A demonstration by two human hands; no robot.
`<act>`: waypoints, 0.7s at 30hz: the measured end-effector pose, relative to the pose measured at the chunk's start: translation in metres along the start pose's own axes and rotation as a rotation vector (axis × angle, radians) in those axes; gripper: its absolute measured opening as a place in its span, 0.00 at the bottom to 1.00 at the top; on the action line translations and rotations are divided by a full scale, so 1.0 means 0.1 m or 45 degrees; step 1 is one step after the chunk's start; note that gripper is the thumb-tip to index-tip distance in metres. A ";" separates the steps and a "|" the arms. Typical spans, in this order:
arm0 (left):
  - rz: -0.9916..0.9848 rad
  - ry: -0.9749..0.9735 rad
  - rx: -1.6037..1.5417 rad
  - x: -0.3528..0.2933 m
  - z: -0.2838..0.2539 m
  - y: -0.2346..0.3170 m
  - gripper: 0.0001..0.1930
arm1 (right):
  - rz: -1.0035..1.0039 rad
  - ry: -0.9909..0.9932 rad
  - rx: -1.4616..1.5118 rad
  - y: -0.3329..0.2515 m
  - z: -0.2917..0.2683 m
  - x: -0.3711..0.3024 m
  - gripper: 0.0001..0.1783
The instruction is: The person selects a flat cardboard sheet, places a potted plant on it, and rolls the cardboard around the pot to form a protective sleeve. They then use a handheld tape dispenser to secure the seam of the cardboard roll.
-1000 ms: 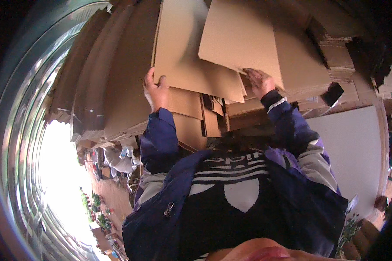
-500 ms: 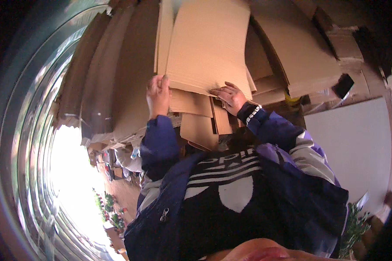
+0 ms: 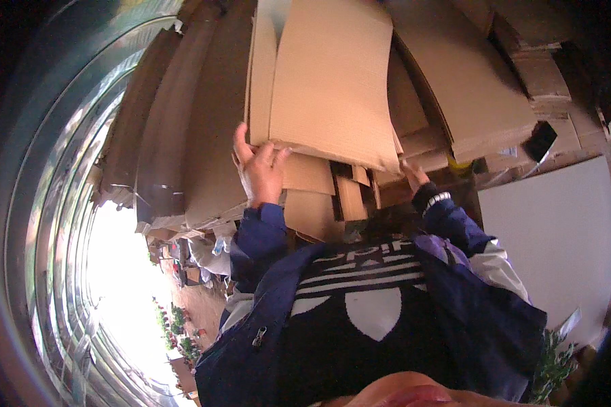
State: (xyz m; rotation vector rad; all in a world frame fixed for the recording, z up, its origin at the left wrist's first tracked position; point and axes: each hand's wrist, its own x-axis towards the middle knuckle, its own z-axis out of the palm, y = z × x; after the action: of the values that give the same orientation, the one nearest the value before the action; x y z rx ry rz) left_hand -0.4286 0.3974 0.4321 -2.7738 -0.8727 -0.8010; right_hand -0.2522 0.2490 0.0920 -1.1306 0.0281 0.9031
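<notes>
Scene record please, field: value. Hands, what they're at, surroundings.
left hand: at near edge of large tan rectangular cardboard sheet, toward its left corner; fingers spread, grip unclear
right hand: by sheet's near right corner; grip unclear
left of sheet: brown flat cardboard stack
right of sheet: tan flat cardboard stack
lower right: white flat panel, green leafy plant
</notes>
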 end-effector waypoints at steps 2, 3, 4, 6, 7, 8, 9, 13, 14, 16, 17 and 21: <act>-0.027 0.039 0.097 0.00 -0.07 0.04 0.14 | 0.277 -0.201 -0.027 0.13 -0.14 0.09 0.24; -0.018 0.045 0.131 0.00 -0.10 0.05 0.14 | 0.361 -0.344 -0.001 0.15 -0.17 0.11 0.23; 0.004 0.049 -0.014 -0.01 -0.13 0.05 0.12 | 0.479 -0.386 -0.022 0.13 -0.17 0.12 0.22; -0.073 -0.049 -0.190 -0.02 -0.17 0.04 0.10 | 0.442 -0.323 0.097 0.00 -0.13 0.13 0.21; -0.146 -0.114 -0.264 -0.02 -0.19 0.02 0.09 | 0.441 -0.240 0.142 -0.09 -0.08 0.14 0.22; -0.117 -0.088 -0.252 -0.03 -0.21 0.01 0.07 | 0.490 -0.125 0.435 -0.17 -0.02 0.13 0.21; -0.040 -0.023 -0.239 -0.03 -0.23 0.00 0.07 | 0.466 -0.101 0.409 -0.25 0.07 0.14 0.22; 0.081 0.101 -0.173 0.09 -0.32 -0.08 0.05 | 0.424 -0.233 0.438 -0.46 0.38 0.29 0.24; 0.092 0.120 -0.118 0.12 -0.34 -0.10 0.05 | 0.413 -0.244 0.503 -0.46 0.47 0.31 0.24; 0.077 0.146 -0.088 0.19 -0.37 -0.13 0.05 | 0.397 -0.204 0.607 -0.43 0.62 0.37 0.26; 0.049 0.153 -0.110 0.22 -0.37 -0.14 0.06 | 0.396 -0.229 0.666 -0.39 0.69 0.40 0.29; -0.001 0.118 -0.175 0.22 -0.30 -0.19 0.06 | 0.302 -0.145 0.454 -0.14 0.81 0.60 0.32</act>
State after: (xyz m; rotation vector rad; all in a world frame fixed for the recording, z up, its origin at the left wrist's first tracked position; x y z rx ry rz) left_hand -0.4379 0.4153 0.4686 -2.8253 -0.8317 -1.0171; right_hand -0.2370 0.3469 0.1134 -0.7517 0.2257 1.1216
